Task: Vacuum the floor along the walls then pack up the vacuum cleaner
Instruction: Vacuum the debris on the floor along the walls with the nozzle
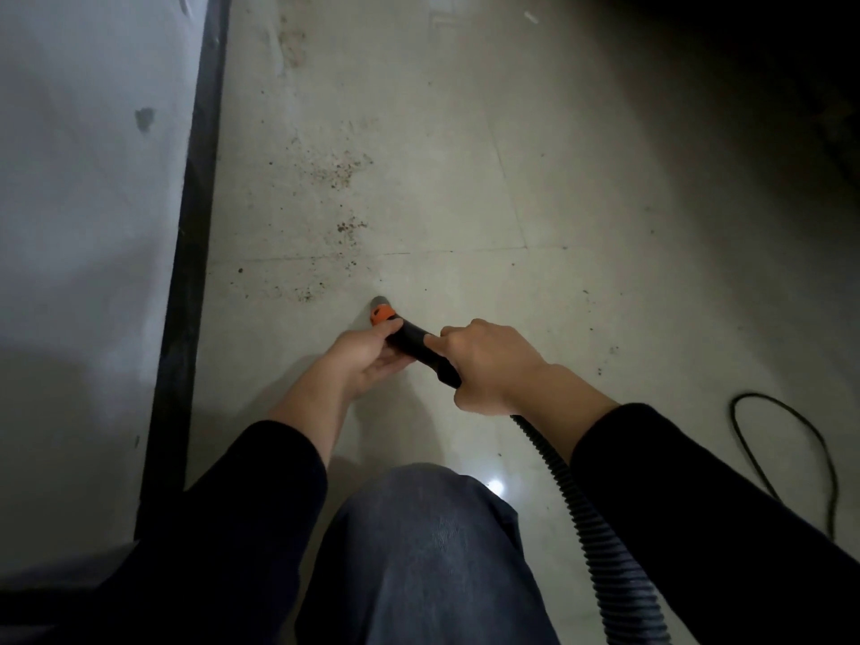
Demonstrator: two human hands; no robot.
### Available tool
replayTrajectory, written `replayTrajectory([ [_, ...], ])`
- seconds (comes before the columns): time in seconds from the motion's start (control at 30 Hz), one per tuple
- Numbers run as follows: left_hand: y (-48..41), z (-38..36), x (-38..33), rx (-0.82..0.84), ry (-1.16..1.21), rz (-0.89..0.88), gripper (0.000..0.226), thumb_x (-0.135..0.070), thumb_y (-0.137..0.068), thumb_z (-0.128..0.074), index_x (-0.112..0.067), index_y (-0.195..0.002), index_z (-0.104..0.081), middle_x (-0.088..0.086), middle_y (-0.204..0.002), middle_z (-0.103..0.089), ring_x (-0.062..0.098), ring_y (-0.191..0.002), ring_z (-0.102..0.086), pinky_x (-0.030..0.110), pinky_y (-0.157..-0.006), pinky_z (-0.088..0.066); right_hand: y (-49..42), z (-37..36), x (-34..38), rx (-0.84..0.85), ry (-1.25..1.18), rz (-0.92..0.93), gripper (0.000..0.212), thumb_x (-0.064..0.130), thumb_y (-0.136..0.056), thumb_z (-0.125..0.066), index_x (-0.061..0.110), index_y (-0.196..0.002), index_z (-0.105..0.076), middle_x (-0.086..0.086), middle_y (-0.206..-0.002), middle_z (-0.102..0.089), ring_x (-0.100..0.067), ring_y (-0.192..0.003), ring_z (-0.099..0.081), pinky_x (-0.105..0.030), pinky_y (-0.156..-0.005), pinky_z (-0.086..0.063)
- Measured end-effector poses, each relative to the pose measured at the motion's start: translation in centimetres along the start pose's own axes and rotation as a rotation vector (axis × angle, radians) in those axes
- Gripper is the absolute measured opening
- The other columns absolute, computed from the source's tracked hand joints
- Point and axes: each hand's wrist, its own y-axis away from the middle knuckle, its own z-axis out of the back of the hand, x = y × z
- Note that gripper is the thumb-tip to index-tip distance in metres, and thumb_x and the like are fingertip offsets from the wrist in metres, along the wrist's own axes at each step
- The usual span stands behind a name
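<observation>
Two-handed grip on the vacuum nozzle [413, 339], low to the floor [465, 132], just in front of our knee [428, 551]. Right hand [488, 365] is curled round the rear of the black tube where the ribbed hose [586, 514] joins. We read that as the drive hand, taking the hose drag. Left hand [365, 356] cups the front end from below with the thumb pinched over the top, just behind the orange collar [381, 314]. That looks like the steering hand, keeping the tip angle steady. The hose trails back past our right side, so it stays out of the sweep path. The power cord [791, 458] lies looped on the floor well to the right, clear of the work. The nozzle's long axis runs from lower right at the hose joint to upper left at the grey tip [380, 301], pitched down. The tip points forward and left, toward the black skirting [191, 272] at the foot of the wall [83, 225] and the dirt specks [339, 169] scattered ahead. The tip is at floor level, but we cannot tell whether it actually touches. It sits near the skirting but not against it, with a strip of floor between them. Our judgement is that we're mid-pass on the wall-edge vacuuming. Debris ahead is uncollected and pack-up has not started. The next stroke probably needs the tip angled closer to the skirting line.
</observation>
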Motion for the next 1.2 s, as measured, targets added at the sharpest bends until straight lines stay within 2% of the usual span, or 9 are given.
replayTrajectory([
  [0.1, -1.0, -0.2, -0.1, 0.041, 0.024, 0.008, 0.020, -0.012, -0.097, -0.058, 0.004, -0.108, -0.053, 0.018, -0.097, -0.064, 0.024, -0.085, -0.065, 0.029, -0.076, -0.053, -0.4, 0.0, -0.3, -0.016, 0.034, -0.015, 0.037, 0.013, -0.080, -0.056, 0.017, -0.117, -0.051, -0.002, -0.094, -0.054, -0.021, -0.079, -0.044, -0.026, -0.049, -0.023],
  [0.2, -2.1, -0.3, -0.1, 0.044, 0.067, 0.003, 0.020, -0.013, -0.097, -0.058, 0.003, -0.108, -0.054, 0.015, -0.089, -0.065, 0.021, -0.080, -0.065, 0.031, -0.080, -0.052, -1.0, 0.1, -0.4, -0.021, 0.049, -0.034, 0.042, 0.014, -0.081, -0.055, 0.018, -0.123, -0.049, -0.001, -0.096, -0.052, -0.021, -0.081, -0.042, -0.027, -0.051, -0.024],
  [0.47, -4.6, 0.8, -1.1, -0.037, 0.185, -0.014, 0.025, -0.019, -0.094, -0.064, 0.000, -0.109, -0.058, 0.014, -0.094, -0.068, 0.020, -0.085, -0.068, 0.026, -0.062, -0.056, -3.9, 0.8, 0.3, -0.030, 0.062, -0.036, 0.048, 0.014, -0.080, -0.056, 0.019, -0.127, -0.047, 0.000, -0.098, -0.052, -0.022, -0.082, -0.042, -0.026, -0.048, -0.022],
  [0.63, -5.2, 0.9, -1.2, -0.072, 0.270, -0.031, 0.027, -0.022, -0.093, -0.065, -0.001, -0.109, -0.059, 0.016, -0.104, -0.069, 0.022, -0.098, -0.068, 0.027, -0.071, -0.056, -4.9, 1.2, 0.2, -0.048, 0.058, -0.018, 0.049, 0.013, -0.081, -0.055, 0.021, -0.128, -0.046, 0.002, -0.098, -0.052, -0.022, -0.083, -0.043, -0.026, -0.049, -0.024],
  [0.73, -5.3, 1.2, -1.3, -0.097, 0.305, -0.028, 0.031, -0.022, -0.091, -0.067, 0.000, -0.112, -0.059, 0.016, -0.106, -0.070, 0.022, -0.099, -0.068, 0.028, -0.076, -0.057, -5.4, 1.2, 0.2, -0.057, 0.055, -0.003, 0.049, 0.013, -0.081, -0.055, 0.021, -0.128, -0.045, 0.003, -0.098, -0.052, -0.021, -0.083, -0.043, -0.026, -0.048, -0.023],
  [1.0, -4.7, 2.4, -1.1, -0.092, 0.313, -0.025, 0.029, -0.024, -0.091, -0.067, -0.003, -0.109, -0.060, 0.013, -0.105, -0.069, 0.017, -0.089, -0.068, 0.024, -0.064, -0.055, -5.6, 1.0, 0.8, -0.059, 0.060, 0.055, 0.050, 0.015, -0.081, -0.058, 0.022, -0.129, -0.046, 0.003, -0.101, -0.053, -0.021, -0.086, -0.045, -0.026, -0.049, -0.023],
  [1.1, -4.2, 2.8, -0.9, -0.079, 0.301, -0.022, 0.022, -0.024, -0.092, -0.064, -0.005, -0.102, -0.059, 0.013, -0.105, -0.068, 0.017, -0.090, -0.067, 0.024, -0.065, -0.054, -5.2, 1.1, 1.1, -0.055, 0.060, 0.076, 0.052, 0.015, -0.082, -0.058, 0.022, -0.132, -0.045, 0.003, -0.101, -0.053, -0.021, -0.086, -0.045, -0.025, -0.049, -0.024],
  [1.2, -3.7, 3.1, -0.6, -0.078, 0.273, -0.035, 0.028, -0.025, -0.093, -0.063, -0.004, -0.109, -0.058, 0.014, -0.109, -0.067, 0.018, -0.094, -0.067, 0.024, -0.068, -0.055, -4.9, 1.2, 1.4, -0.051, 0.055, 0.091, 0.053, 0.016, -0.082, -0.058, 0.021, -0.133, -0.044, 0.002, -0.102, -0.054, -0.022, -0.087, -0.047, -0.028, -0.052, -0.029],
])
